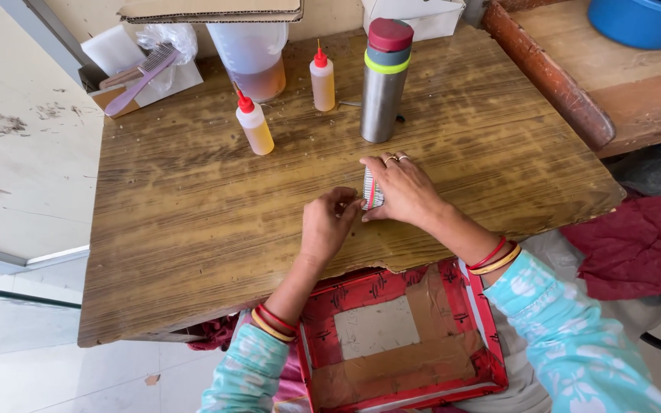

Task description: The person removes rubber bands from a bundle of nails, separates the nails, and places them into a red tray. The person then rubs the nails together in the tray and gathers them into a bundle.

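My right hand grips a small flat silvery packet with thin stripes, standing on its edge on the wooden table. My left hand pinches the packet's left edge with its fingertips. Rings sit on my right hand's fingers, and red and gold bangles circle both wrists. A red tray patched with brown tape rests on my lap below the table's front edge.
A steel flask with a red lid stands just behind my hands. Two small squeeze bottles of amber liquid and a larger jug stand at the back. A purple comb lies at back left. Red cloth lies at right.
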